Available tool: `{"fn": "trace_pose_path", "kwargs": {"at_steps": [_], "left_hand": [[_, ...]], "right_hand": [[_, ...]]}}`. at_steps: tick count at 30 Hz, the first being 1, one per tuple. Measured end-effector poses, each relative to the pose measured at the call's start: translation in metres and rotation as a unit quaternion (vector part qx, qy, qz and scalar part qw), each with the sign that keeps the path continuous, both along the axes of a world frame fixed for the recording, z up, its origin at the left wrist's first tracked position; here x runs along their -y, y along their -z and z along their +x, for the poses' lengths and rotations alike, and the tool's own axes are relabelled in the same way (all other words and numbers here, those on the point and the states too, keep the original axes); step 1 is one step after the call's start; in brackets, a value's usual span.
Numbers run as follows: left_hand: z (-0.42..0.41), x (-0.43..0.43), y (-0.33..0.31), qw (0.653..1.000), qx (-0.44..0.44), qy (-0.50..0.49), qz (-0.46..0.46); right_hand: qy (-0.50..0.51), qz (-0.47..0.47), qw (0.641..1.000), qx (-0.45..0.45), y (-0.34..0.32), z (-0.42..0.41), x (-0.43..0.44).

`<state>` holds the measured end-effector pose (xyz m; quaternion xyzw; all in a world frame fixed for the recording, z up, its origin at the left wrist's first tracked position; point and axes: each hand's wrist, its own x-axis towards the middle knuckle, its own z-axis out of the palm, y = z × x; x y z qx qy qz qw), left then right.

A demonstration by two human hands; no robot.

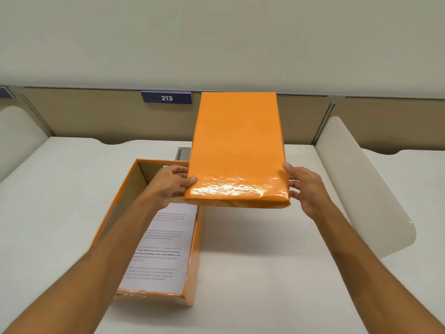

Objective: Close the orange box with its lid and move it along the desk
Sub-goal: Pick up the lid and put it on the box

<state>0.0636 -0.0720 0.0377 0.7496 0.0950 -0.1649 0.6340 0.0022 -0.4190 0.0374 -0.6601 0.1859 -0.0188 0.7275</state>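
The orange lid (237,145), glossy and rectangular, hangs in the air above the desk, tilted with its far end raised. My left hand (172,182) grips its near left edge and my right hand (304,189) grips its near right edge. The open orange box (192,249) stands on the desk at the lower left, below and to the left of the lid. Printed white sheets (159,251) lie inside it. My left forearm crosses over the box and hides part of its inside.
The white desk (265,273) ends at a beige partition (96,114) bearing a blue sign "213" (166,97). A white curved divider panel (363,186) stands at the right. A grey metal cable port (183,153) sits behind the box.
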Motion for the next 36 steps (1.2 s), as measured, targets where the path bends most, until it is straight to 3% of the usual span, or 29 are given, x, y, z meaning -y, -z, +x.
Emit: {"fn": "trace_pose_path", "kwargs": {"at_steps": [5,14,19,36], "left_hand": [[-0.022,-0.058,-0.010,1.000,0.005,0.012,0.015],[-0.065,-0.162,-0.021,0.992,0.025,0.099,0.072],[-0.086,-0.195,-0.006,0.990,0.049,0.055,0.121],[-0.130,-0.239,0.050,0.991,0.053,0.048,0.112]], "right_hand": [[-0.014,-0.083,0.996,-0.020,0.000,-0.012,-0.058],[-0.014,-0.074,0.996,-0.040,0.018,-0.058,-0.162],[-0.001,-0.071,0.996,-0.053,0.031,-0.082,-0.206],[-0.019,-0.081,0.991,-0.103,0.062,-0.121,-0.251]]}}
